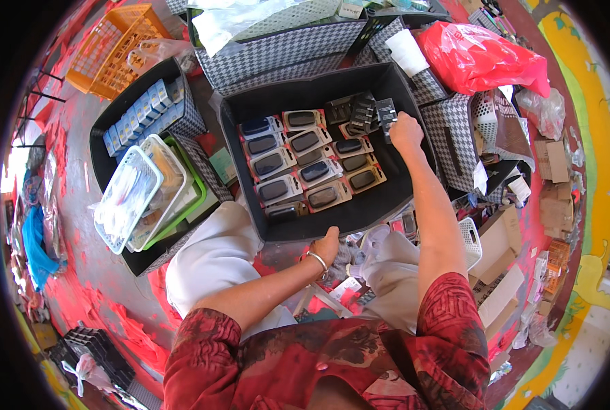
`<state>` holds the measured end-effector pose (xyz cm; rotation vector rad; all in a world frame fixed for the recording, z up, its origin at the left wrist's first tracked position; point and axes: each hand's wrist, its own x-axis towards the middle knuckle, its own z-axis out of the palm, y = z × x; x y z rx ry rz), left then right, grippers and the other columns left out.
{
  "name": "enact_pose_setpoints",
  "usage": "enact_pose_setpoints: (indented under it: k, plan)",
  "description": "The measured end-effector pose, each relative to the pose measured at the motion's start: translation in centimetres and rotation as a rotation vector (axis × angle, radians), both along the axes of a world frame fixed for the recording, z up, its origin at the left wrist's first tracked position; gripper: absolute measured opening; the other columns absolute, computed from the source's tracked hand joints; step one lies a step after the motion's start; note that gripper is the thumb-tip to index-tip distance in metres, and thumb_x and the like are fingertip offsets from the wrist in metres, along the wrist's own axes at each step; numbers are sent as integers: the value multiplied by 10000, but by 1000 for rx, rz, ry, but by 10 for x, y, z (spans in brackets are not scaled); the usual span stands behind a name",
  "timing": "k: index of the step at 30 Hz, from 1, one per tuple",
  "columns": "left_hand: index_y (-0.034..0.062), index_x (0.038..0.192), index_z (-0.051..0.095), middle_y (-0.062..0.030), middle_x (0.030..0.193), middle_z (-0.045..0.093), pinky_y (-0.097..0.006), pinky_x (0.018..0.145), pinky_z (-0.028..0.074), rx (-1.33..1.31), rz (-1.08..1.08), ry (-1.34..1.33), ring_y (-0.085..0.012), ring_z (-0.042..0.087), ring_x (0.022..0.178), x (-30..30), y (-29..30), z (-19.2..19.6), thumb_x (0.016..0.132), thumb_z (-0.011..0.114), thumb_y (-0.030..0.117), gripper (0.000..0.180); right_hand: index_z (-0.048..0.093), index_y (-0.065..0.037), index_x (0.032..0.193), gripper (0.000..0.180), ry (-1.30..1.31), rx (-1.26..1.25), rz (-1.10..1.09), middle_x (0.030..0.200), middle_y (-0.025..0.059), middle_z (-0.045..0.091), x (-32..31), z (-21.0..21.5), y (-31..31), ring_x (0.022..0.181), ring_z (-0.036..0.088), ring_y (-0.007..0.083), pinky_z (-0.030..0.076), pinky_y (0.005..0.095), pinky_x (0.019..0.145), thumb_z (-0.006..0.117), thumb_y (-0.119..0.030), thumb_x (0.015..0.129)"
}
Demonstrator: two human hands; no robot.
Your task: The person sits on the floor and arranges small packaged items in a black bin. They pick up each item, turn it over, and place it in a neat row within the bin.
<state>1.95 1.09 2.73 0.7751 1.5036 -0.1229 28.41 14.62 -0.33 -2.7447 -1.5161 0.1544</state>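
A large black fabric storage box (pixel 298 229) with a houndstooth outside stands in front of me. Inside lie rows of carded packs (pixel 315 171), each with a dark oblong item on a pale, red-edged card. Several small black boxes (pixel 361 113) are gathered at its far right. My right hand (pixel 407 132) is closed at the right inside of the storage box, its fingers on a small black box (pixel 386 116) with pale print. My left hand (pixel 327 247), below a bracelet on the wrist, is closed on the storage box's near rim; its fingertips are partly hidden.
On the left, a box of blue-and-white packs (pixel 141 109) stands behind stacked plastic baskets (pixel 132 198). An orange crate (pixel 117 51) sits at the far left. A red plastic bag (pixel 482 58) lies over boxes at the far right. Open cartons (pixel 499 246) and loose packaging lie on the right.
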Motion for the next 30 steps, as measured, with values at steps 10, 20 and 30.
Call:
enact_pose_setpoints:
  k: [10,20,30]
  plan:
    - [-58,1009,539,-260,1074,534,-340,855,359,18,19,-25,-325,510,1021,1,2,-6,736,369,468,616,589,7,734,139,666,92,-67,569,94,562,-26,22,-32,489,545,153,405,281,424,595,-133,735]
    - [-69,1033,531,-285,1109,497,-361,905,355,-26,-24,-14,-360,482,1063,1,7,0,726,334,442,628,489,-36,779,106,-198,81,941,664,81,566,-153,-10,-31,600,608,208,488,293,504,525,-95,698]
    - [-8,994,546,-225,1037,559,-341,837,375,71,50,-31,-316,528,969,2,-1,-13,720,421,429,530,513,-74,769,101,-207,342,1130,692,69,548,-153,-18,-25,573,578,192,477,285,520,528,-113,677]
